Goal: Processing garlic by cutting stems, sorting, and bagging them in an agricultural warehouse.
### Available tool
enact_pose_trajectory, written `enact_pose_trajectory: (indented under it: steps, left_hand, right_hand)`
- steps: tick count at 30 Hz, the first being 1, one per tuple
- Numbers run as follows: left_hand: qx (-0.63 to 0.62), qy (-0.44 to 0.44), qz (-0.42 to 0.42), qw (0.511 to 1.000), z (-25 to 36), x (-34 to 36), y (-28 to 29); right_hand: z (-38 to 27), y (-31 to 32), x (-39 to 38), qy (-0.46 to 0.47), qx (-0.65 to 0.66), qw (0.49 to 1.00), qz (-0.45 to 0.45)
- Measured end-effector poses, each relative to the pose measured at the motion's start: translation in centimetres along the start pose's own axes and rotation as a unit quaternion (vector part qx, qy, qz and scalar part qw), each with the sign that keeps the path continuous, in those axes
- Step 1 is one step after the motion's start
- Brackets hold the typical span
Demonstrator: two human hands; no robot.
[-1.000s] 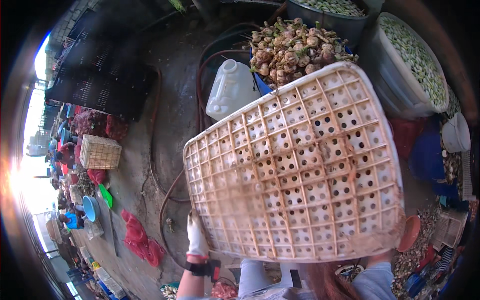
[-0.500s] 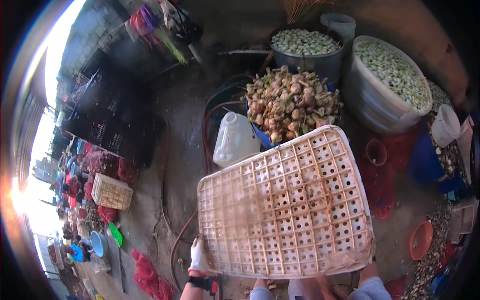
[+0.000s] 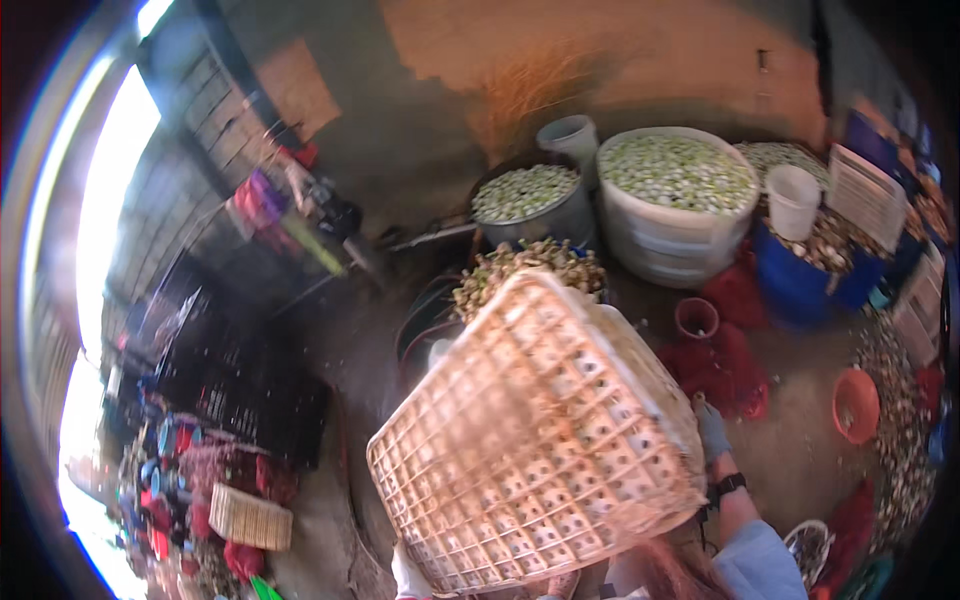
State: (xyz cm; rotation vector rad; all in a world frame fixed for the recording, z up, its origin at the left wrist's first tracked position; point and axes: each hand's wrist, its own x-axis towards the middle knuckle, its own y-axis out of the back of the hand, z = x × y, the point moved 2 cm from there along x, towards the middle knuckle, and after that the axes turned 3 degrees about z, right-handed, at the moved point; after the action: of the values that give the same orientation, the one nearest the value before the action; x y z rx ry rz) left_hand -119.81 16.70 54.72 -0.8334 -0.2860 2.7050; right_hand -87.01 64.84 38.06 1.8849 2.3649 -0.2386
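Note:
A cream plastic crate with a gridded, perforated bottom hangs tilted in front of me, its dirty underside turned toward me. On its right edge my right hand, in a grey-blue glove, is closed. My left hand, in a white glove, grips the lower left corner; its fingers are mostly hidden behind the crate. Just past the crate's top corner a heap of tan bulbs shows, partly covered. A pale jug peeks out beside the left edge. The inside of the crate faces away from me.
Tubs of pale green-white pieces, one dark and one white, stand by the wall. To the right are a red bucket, an orange basin and a blue tub. Black crates and a wicker-coloured basket lie left.
The crate has tipped and turned, its right side now lower and its top corner pointing up. My right hand has come into sight on its right edge. The view has swung rightward and up.

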Motion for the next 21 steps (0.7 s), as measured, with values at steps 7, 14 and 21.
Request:
enact_pose_trajectory:
  steps: [7,14,21]
  left_hand:
    - [-0.021,0.104,-0.070,0.992,-2.0,4.7,10.2]
    - [0.037,0.095,-0.220,0.970,-4.6,9.1,8.5]
    - [0.173,0.132,-0.411,0.885,-7.4,7.2,0.2]
  right_hand:
    - [-15.0,-7.0,-8.9,0.056,-0.223,0.973,0.017]
    - [-24.9,-2.6,-15.3,0.199,-0.362,0.906,0.094]
    - [-38.7,7.6,-27.9,0.158,-0.072,0.983,-0.052]
